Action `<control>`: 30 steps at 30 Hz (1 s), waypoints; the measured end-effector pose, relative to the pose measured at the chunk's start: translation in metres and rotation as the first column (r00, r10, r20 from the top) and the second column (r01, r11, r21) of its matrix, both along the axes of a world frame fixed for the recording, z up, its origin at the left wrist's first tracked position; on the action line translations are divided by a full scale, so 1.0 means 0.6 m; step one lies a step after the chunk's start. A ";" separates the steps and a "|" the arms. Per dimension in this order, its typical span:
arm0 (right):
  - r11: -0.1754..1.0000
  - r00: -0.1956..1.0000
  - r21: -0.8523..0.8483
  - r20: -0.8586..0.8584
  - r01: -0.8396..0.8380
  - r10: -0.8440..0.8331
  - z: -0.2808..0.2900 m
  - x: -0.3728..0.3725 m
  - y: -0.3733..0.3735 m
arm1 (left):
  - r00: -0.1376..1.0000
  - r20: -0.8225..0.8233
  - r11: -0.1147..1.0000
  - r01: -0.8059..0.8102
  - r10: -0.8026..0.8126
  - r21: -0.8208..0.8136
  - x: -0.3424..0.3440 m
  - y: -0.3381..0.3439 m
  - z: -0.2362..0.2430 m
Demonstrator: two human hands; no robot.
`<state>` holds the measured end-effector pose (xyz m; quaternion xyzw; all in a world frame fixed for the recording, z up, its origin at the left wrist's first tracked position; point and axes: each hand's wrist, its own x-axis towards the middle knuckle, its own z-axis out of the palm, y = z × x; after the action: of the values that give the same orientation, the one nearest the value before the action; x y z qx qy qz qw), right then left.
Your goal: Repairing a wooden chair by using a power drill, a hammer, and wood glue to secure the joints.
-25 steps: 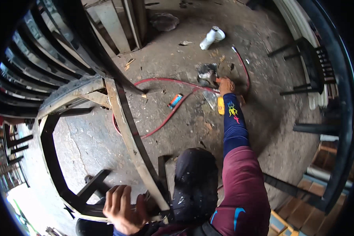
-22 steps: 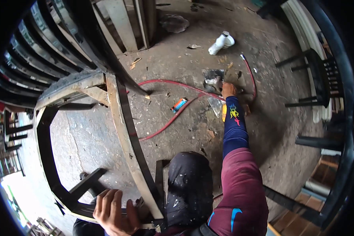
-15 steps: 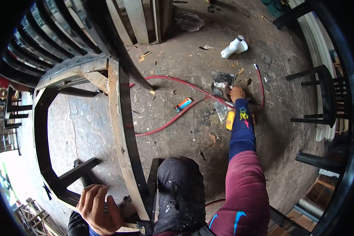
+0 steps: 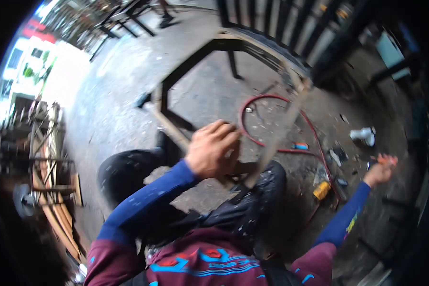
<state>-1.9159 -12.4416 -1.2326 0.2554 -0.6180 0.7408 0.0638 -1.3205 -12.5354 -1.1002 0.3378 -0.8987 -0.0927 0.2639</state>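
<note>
A seatless wooden chair frame (image 4: 188, 55) with a dark slatted back (image 4: 285, 21) lies before my knees. My left hand (image 4: 213, 148) rests at the frame's near corner, its fingers curled over the wood. Out to the right, my right hand (image 4: 377, 174) is closed round a small orange-red thing (image 4: 388, 159), too blurred for its kind to show. Between the frame and that hand, a yellow object (image 4: 321, 190) lies on the floor beside dark and pale scraps (image 4: 338, 155).
A red hose (image 4: 258, 97) loops across the floor under the frame. Near it are a blue and orange packet (image 4: 300, 146) and a white container (image 4: 363, 136). Wooden strips (image 4: 57, 209) are stacked at the left. Dark furniture stands at the far left and right edge.
My view has swung left. My right hand has lifted from the floor scraps and moved out right, now with the orange-red thing. My left hand has come down onto the frame.
</note>
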 end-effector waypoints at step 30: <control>0.331 -0.044 0.728 -0.443 -0.601 0.895 0.288 0.973 -0.390 | -0.343 -0.524 0.626 0.447 0.780 0.639 0.199 -0.129 -0.139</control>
<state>-1.3320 -12.6754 -1.0599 0.8674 -0.3626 0.3173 -0.1246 -1.2012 -12.6125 -1.1835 0.3474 -0.0692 -0.6027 0.7150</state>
